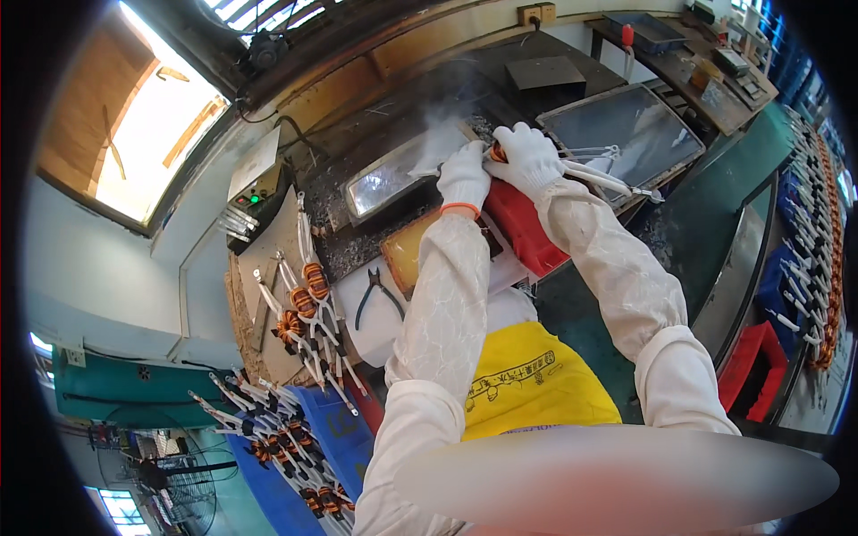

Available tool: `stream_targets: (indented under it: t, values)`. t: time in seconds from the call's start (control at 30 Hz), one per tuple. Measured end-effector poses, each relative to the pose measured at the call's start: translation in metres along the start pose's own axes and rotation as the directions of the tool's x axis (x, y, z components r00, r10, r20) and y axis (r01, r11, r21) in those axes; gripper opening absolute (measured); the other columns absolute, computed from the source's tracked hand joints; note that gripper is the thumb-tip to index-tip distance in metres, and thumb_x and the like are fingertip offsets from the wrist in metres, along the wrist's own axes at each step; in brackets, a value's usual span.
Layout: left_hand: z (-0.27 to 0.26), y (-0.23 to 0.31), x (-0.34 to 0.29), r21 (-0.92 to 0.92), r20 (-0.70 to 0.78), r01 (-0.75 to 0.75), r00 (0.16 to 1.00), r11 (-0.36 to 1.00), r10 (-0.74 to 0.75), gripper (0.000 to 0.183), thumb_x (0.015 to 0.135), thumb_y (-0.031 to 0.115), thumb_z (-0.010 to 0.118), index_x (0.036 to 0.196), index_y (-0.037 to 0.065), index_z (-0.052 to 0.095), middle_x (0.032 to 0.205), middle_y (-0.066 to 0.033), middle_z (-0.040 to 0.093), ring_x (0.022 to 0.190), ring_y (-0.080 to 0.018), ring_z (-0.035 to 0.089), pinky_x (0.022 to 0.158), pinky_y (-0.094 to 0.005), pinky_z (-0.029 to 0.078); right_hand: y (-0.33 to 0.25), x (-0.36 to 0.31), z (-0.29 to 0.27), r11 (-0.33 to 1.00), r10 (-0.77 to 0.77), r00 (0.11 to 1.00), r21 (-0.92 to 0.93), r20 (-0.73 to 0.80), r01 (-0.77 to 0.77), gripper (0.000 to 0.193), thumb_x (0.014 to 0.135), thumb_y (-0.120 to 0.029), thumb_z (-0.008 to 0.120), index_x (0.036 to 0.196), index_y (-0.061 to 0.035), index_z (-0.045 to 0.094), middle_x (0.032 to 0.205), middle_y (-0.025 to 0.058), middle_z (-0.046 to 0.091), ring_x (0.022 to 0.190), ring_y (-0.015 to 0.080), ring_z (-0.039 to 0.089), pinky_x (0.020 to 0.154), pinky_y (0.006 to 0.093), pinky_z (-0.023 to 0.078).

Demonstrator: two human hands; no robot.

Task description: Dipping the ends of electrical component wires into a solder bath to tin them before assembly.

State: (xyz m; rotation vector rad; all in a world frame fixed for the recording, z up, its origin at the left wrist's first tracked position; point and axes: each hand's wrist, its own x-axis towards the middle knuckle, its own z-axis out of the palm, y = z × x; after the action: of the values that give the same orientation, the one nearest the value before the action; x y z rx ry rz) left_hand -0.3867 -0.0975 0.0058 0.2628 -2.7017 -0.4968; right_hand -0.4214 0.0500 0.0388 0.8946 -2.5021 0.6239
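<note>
Both my hands wear white gloves and meet above the dark workbench. My right hand (527, 159) is closed around a copper-wound coil (498, 153); its white-sleeved leads (597, 177) stick out to the right, with bare metal ends. My left hand (465, 176) is closed at the coil's left side, and pale lead ends seem to stretch from its fingers toward a molten-metal pot (390, 185) with a shiny surface. Smoke (440, 129) drifts up there and blurs the tips. Below my hands lie a yellowish block-like tray (413, 247) and a red padded piece (529, 234).
Pliers (376, 295) lie on a white sheet at left, beside several finished-looking coils (304, 302). A control box (257, 179) with a green light stands behind them. Blue bins (332, 429) hold more coils. Right of my hands is a rectangular metal-framed tray (626, 134).
</note>
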Motion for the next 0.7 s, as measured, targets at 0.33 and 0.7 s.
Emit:
stream_targets:
  t: [0.33,0.7]
  values:
    - [-0.0021,0.0065,-0.0032,0.017,-0.005,0.02,1.0,1.0,-0.02,0.026,0.094,0.015,0.052,0.116,0.015,0.066,0.117,-0.0138,0.069,0.112,-0.0344,0.065,0.095,-0.0446,0.052,0.0017,-0.0012,-0.0011,1.0,-0.011,1.0,-0.008,0.016,0.011,0.044,0.078,-0.039,0.08,0.108,-0.0126,0.061,0.097,0.0154,0.059,0.091,0.0381,0.063,0.077,0.0486,0.053]
    - [0.0034,0.0031,0.0001,-0.009,0.002,0.004,1.0,1.0,-0.004,0.034,0.09,0.01,0.054,0.121,0.015,0.065,0.117,-0.0144,0.07,0.114,-0.0347,0.064,0.096,-0.0452,0.05,0.0044,-0.0003,0.0029,0.999,-0.01,1.0,-0.033,0.001,0.011,0.046,0.076,-0.039,0.081,0.109,-0.0131,0.061,0.095,0.0159,0.06,0.09,0.0381,0.064,0.077,0.0502,0.053]
